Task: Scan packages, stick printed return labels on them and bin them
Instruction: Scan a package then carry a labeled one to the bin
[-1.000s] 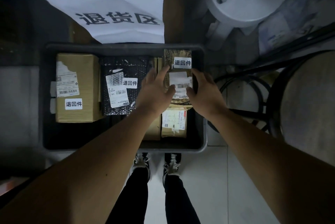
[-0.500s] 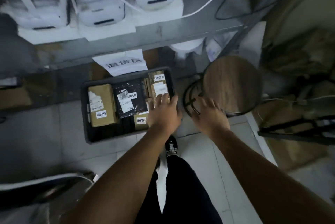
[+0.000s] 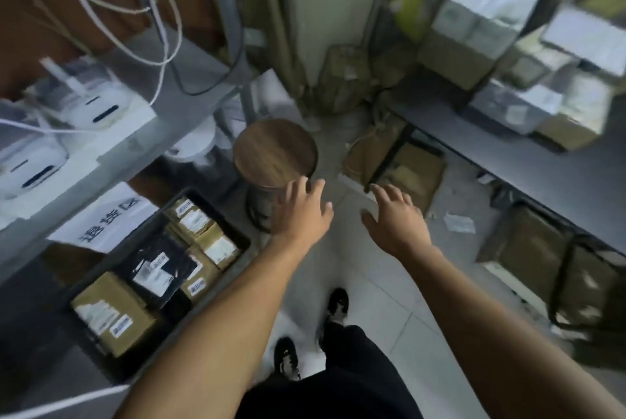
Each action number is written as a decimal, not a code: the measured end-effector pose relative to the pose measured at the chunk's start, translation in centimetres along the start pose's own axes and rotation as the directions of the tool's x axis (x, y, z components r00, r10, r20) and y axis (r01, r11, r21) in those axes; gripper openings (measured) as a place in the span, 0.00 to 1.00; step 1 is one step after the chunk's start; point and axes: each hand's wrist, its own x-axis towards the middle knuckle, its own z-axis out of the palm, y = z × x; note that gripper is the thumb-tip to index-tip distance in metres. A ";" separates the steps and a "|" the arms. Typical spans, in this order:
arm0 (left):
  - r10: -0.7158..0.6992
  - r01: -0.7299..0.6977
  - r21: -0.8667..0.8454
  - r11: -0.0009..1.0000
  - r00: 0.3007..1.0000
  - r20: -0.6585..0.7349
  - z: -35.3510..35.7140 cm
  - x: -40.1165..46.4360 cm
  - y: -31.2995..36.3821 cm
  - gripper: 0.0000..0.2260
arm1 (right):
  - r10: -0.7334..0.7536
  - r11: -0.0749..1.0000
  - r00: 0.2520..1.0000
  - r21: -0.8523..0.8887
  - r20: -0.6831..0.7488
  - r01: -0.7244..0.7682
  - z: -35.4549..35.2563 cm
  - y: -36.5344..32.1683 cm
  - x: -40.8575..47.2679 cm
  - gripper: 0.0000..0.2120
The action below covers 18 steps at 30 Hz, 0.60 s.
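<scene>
Far left, on grey shelf (image 3: 189,79): white label printers (image 3: 84,103), cables trailing, too blurred to see any label coming out.

Below shelf, on floor: dark bin (image 3: 237,232) under a paper sign (image 3: 101,218). Holds at least 4 packages: brown box (image 3: 111,313) at near end, black mailer (image 3: 159,269) in middle, smaller brown parcels (image 3: 206,239) stacked at far end. White stickers visible on all; text unreadable at this blur, so return label vs. original shipping label can't be split for certain.

Centre: round wooden stool (image 3: 274,151), top bare. Left hand (image 3: 305,212) in front of stool's near edge, fingers spread and straight, gripping nothing; contact with stool unclear. Right hand (image 3: 396,218) just beside it over floor tile, also spread wide, carrying nothing.

Right: grey table (image 3: 508,154) with pile of unbinned boxes (image 3: 508,32); more brown parcels (image 3: 406,168) on floor beneath.

Judgement on progress: 1 batch binned and apparently labelled, both hands free and clear of bin, so current item looks finished. Plenty left, table pile and floor parcels likely still need scan, label, bin. Next step probably a reach right for another package.
</scene>
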 end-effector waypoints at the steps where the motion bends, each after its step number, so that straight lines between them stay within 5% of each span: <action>1: 0.047 -0.047 -0.003 0.999 0.999 0.002 -0.3 0.3 2.2 0.23 | 0.030 1.000 0.999 0.011 -0.037 -0.029 -1.0 1.7 -0.9 0.30; 8: 0.288 -0.285 0.061 0.957 0.956 -0.061 -2.9 3.2 17.2 0.24 | 0.205 0.978 0.954 0.078 -0.218 -0.192 -8.3 13.9 -3.8 0.30; 18: 0.431 -0.421 0.123 0.899 0.899 -0.072 -2.2 7.6 37.5 0.24 | 0.322 0.945 0.882 0.167 -0.343 -0.280 -17.1 30.6 -4.7 0.29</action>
